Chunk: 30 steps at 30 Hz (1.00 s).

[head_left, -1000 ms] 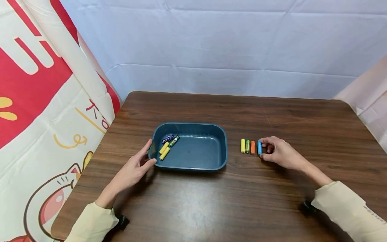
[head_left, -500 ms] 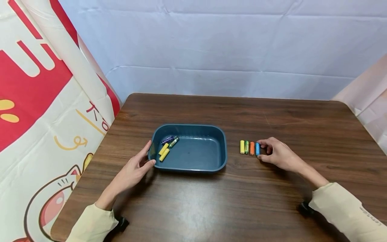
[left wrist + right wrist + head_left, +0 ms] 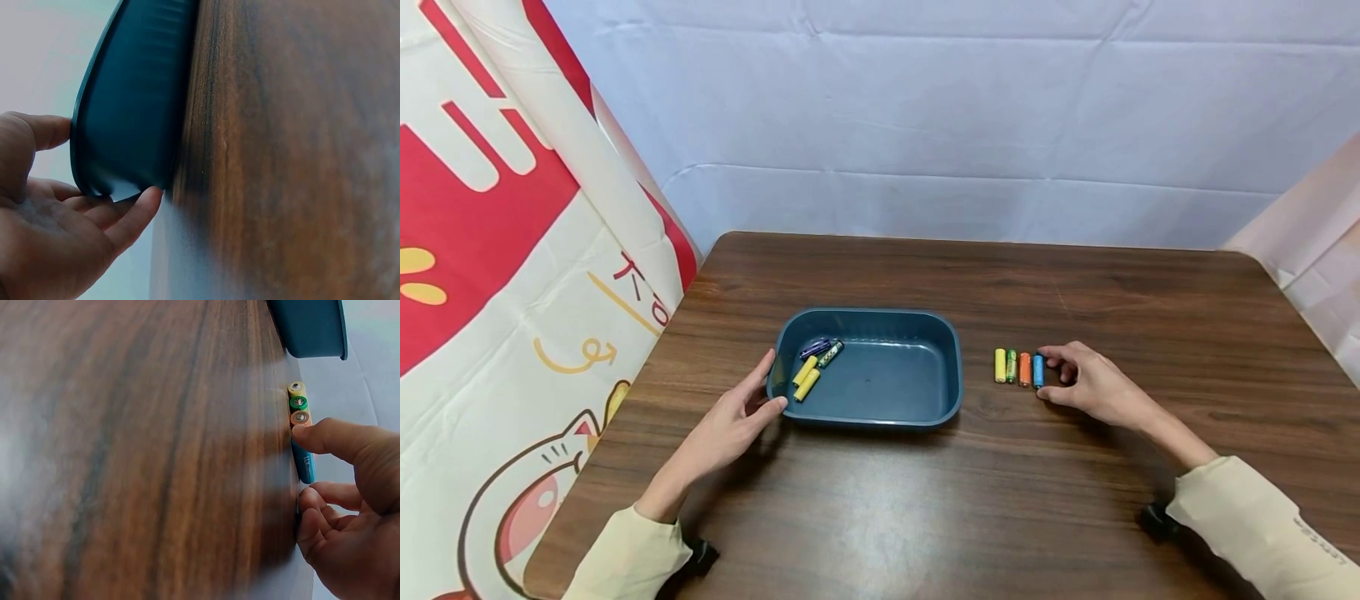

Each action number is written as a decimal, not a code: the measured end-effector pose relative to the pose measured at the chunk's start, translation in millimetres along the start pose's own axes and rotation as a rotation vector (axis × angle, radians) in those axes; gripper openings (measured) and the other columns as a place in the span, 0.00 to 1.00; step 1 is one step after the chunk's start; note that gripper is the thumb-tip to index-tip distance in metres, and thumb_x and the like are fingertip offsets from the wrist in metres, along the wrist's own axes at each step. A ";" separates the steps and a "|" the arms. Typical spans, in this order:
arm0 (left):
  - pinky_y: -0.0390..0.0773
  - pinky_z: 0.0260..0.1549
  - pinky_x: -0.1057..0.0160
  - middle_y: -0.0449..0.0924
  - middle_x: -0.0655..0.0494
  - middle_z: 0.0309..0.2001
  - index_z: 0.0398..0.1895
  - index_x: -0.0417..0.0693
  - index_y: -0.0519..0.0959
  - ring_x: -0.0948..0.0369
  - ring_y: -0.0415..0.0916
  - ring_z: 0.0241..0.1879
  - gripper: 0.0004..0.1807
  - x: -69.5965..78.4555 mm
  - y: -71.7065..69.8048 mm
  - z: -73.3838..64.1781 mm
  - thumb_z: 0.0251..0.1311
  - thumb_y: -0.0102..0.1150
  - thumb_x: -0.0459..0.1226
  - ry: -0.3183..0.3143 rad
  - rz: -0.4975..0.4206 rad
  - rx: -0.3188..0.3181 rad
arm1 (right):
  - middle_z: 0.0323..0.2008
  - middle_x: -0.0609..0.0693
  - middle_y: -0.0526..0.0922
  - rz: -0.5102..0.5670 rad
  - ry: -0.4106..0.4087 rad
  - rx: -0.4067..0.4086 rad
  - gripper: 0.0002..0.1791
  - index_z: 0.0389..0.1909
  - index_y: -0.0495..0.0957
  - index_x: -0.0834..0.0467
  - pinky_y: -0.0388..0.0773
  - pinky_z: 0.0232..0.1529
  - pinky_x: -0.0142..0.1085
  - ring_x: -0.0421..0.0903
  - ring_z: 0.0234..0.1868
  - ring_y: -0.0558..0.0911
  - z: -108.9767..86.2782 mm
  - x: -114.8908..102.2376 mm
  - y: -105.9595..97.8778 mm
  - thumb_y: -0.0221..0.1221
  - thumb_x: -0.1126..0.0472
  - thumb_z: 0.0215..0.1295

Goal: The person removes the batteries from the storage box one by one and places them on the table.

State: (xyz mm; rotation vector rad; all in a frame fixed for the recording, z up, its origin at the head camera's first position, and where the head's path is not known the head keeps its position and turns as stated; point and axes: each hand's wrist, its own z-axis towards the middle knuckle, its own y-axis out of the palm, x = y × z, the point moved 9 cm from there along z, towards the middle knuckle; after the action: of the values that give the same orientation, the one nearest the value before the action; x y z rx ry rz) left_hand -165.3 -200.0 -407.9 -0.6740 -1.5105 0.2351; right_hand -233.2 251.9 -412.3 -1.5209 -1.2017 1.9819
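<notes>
In the head view my right hand (image 3: 1097,385) pinches a blue battery (image 3: 1038,372) lengthwise, thumb at its near end and a finger at the far end. Left of it lie an orange battery (image 3: 1025,369), a green battery (image 3: 1011,366) and a yellow battery (image 3: 1000,366), side by side in a row. My left hand (image 3: 730,425) grips the left end of a dark blue plastic tub (image 3: 880,423). In the left wrist view the thumb touches the tub's rim (image 3: 75,134), with fingers against its outer end.
Inside the tub, at its left end, lie two yellow batteries (image 3: 807,385), a purple battery (image 3: 816,347) and a dark green battery (image 3: 831,353). Everything stands on a brown wooden table (image 3: 880,508). A white cloth (image 3: 925,125) hangs behind, and a printed sheet (image 3: 550,350) at the left.
The blue battery has shifted slightly left under my right hand, closer to the orange one. My left hand stays on the tub. The head view has tilted slightly.
</notes>
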 end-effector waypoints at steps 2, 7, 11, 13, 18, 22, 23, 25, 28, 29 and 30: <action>0.68 0.66 0.40 0.54 0.37 0.79 0.85 0.49 0.46 0.39 0.67 0.70 0.41 -1.1 -0.1 -0.7 0.78 0.55 0.43 -0.006 -0.005 0.002 | 0.44 0.58 0.77 0.019 -0.004 -0.010 0.33 0.62 0.74 0.74 0.72 0.35 0.32 0.46 0.38 0.73 0.4 -1.6 -1.4 0.74 0.63 0.61; 0.67 0.66 0.41 0.54 0.38 0.79 0.85 0.49 0.47 0.40 0.66 0.71 0.41 -1.1 -1.2 -1.6 0.77 0.55 0.44 -0.003 0.005 0.010 | 0.47 0.60 0.81 0.047 -0.029 0.024 0.31 0.66 0.71 0.74 0.75 0.33 0.30 0.42 0.38 0.77 5.0 -20.8 -17.0 0.69 0.63 0.67; 0.67 0.66 0.40 0.55 0.37 0.79 0.85 0.48 0.47 0.40 0.67 0.70 0.41 -1.3 -2.7 -2.6 0.77 0.56 0.43 -0.001 0.001 0.020 | 0.46 0.60 0.84 0.110 -0.093 0.104 0.26 0.64 0.74 0.70 0.77 0.34 0.27 0.39 0.38 0.80 21.2 -65.6 -26.9 0.66 0.64 0.70; 0.68 0.65 0.40 0.56 0.35 0.78 0.85 0.47 0.46 0.39 0.67 0.70 0.41 -1.1 -2.6 -3.3 0.78 0.55 0.42 0.001 0.000 0.021 | 0.45 0.60 0.85 0.152 -0.128 0.126 0.24 0.63 0.76 0.70 0.78 0.36 0.26 0.41 0.39 0.82 33.6 -92.4 -23.6 0.66 0.66 0.69; 0.69 0.65 0.41 0.58 0.35 0.77 0.85 0.47 0.46 0.41 0.69 0.69 0.42 -0.6 -1.1 -0.9 0.77 0.56 0.43 0.004 0.000 0.025 | 0.44 0.59 0.86 0.208 -0.178 0.078 0.23 0.61 0.77 0.70 0.80 0.37 0.30 0.47 0.40 0.84 68.8 -148.6 7.6 0.68 0.67 0.67; 0.69 0.65 0.41 0.58 0.37 0.77 0.85 0.49 0.46 0.42 0.70 0.69 0.42 0.3 -1.2 2.6 0.77 0.56 0.43 0.004 0.005 0.031 | 0.45 0.56 0.85 0.233 -0.161 -0.034 0.24 0.61 0.78 0.69 0.80 0.40 0.37 0.48 0.42 0.82 92.0 -175.5 44.5 0.68 0.63 0.68; 0.69 0.65 0.41 0.58 0.37 0.77 0.85 0.49 0.47 0.42 0.70 0.68 0.42 1.0 -1.3 3.1 0.77 0.56 0.43 0.006 0.007 0.031 | 0.45 0.56 0.84 0.241 -0.150 -0.067 0.24 0.62 0.78 0.69 0.81 0.41 0.38 0.48 0.42 0.82 96.5 -179.9 54.6 0.67 0.62 0.69; 0.68 0.65 0.40 0.57 0.37 0.78 0.85 0.48 0.47 0.42 0.69 0.69 0.41 2.5 -1.5 3.7 0.77 0.56 0.43 0.011 0.006 0.030 | 0.46 0.56 0.84 0.258 -0.128 -0.136 0.25 0.62 0.78 0.69 0.81 0.43 0.39 0.48 0.43 0.81 104.1 -186.8 75.6 0.67 0.61 0.69; 0.68 0.66 0.40 0.55 0.36 0.79 0.84 0.46 0.47 0.41 0.68 0.70 0.41 4.3 -1.0 3.7 0.78 0.55 0.42 0.020 0.000 0.025 | 0.50 0.57 0.84 0.283 -0.098 -0.235 0.26 0.63 0.77 0.70 0.81 0.46 0.38 0.47 0.46 0.81 111.0 -194.6 105.3 0.67 0.61 0.69; 0.67 0.66 0.40 0.55 0.36 0.78 0.84 0.46 0.47 0.41 0.68 0.70 0.40 4.6 -0.8 3.6 0.78 0.55 0.43 0.023 -0.003 0.023 | 0.51 0.58 0.84 0.293 -0.084 -0.259 0.26 0.63 0.77 0.70 0.81 0.47 0.38 0.47 0.46 0.81 112.6 -196.1 114.1 0.68 0.61 0.69; 0.67 0.66 0.40 0.55 0.36 0.79 0.84 0.46 0.47 0.41 0.68 0.70 0.40 4.8 -0.6 3.5 0.78 0.54 0.43 0.025 -0.006 0.022 | 0.51 0.58 0.84 0.297 -0.074 -0.277 0.26 0.64 0.77 0.69 0.82 0.48 0.38 0.46 0.47 0.81 114.1 -197.6 121.8 0.68 0.61 0.69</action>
State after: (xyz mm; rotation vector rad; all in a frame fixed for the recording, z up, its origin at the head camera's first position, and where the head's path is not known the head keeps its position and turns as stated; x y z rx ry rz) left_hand -168.4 -197.0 -403.9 -0.6528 -1.4842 0.2382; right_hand -243.6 -5.0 -384.2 -1.8698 -1.3973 2.1428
